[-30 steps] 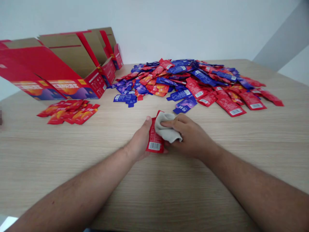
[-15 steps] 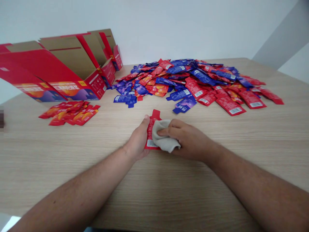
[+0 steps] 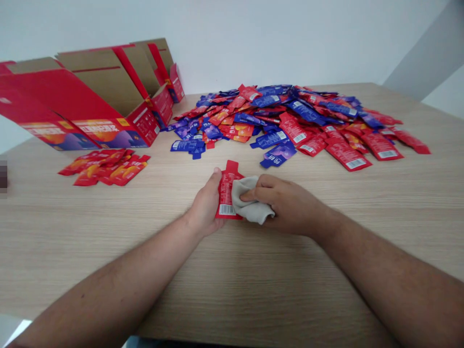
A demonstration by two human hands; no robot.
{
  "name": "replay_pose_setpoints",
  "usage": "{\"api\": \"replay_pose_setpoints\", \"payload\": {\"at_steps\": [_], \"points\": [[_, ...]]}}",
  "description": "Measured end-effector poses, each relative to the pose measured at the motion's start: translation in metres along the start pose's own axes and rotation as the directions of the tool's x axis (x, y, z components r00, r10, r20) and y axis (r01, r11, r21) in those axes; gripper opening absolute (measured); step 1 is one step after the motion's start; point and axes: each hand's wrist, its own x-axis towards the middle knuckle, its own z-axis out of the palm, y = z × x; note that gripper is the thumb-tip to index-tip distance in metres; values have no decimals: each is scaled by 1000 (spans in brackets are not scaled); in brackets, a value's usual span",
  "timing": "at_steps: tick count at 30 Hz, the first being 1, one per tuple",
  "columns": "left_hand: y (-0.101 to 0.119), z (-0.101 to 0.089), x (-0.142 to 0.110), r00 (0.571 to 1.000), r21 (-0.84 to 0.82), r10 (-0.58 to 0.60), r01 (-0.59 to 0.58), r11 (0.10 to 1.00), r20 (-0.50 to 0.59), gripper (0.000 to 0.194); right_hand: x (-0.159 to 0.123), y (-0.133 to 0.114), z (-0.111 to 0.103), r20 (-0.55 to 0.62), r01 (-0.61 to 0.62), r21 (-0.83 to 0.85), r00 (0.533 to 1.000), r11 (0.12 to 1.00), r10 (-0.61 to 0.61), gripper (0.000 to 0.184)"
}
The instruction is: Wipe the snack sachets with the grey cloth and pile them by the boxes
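My left hand (image 3: 207, 202) grips a red sachet (image 3: 226, 193) by its left side, thumb on the edge and the other fingers underneath. The sachet's printed back with a barcode faces up, and its narrow spout end points away from me. In my right hand (image 3: 284, 203) is a bunched light-grey cloth (image 3: 250, 205), pressed against the right part of the sachet and hiding it. Beyond my hands, a blue sachet (image 3: 278, 153) lies at the near edge of a large mixed pile of red and blue sachets (image 3: 308, 113).
Open red cardboard boxes (image 3: 116, 133) with brown insides stand in a row at the back left. In front of them lies a small heap of red-orange sachets (image 3: 105, 166). Everything rests on a pale wooden table (image 3: 108, 227), with a white wall (image 3: 253, 38) behind.
The cloth has shifted slightly over the sachet's face while pressed to it. The sachet has turned a little, and its spout end, covered before, now shows.
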Motion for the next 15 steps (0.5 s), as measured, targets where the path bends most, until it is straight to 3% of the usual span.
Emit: {"api": "replay_pose_setpoints", "payload": {"at_steps": [4,9,13,15], "points": [[-2,-2,0,999,43,-18,16,999,50,67,0,2,3,-22,39,-23,999,999,-39,42],[-3,-10,-4,995,189,-54,37,981,88,60,0,14,7,-250,-148,-57,960,987,129,49],[-3,-16,-5,986,263,-77,36,964,146,60,0,18,8,-243,-88,-36,967,995,76,51],[-4,-17,-5,984,283,-80,32,959,161,61,1,19,8,-295,-111,-36,951,993,95,49]]}}
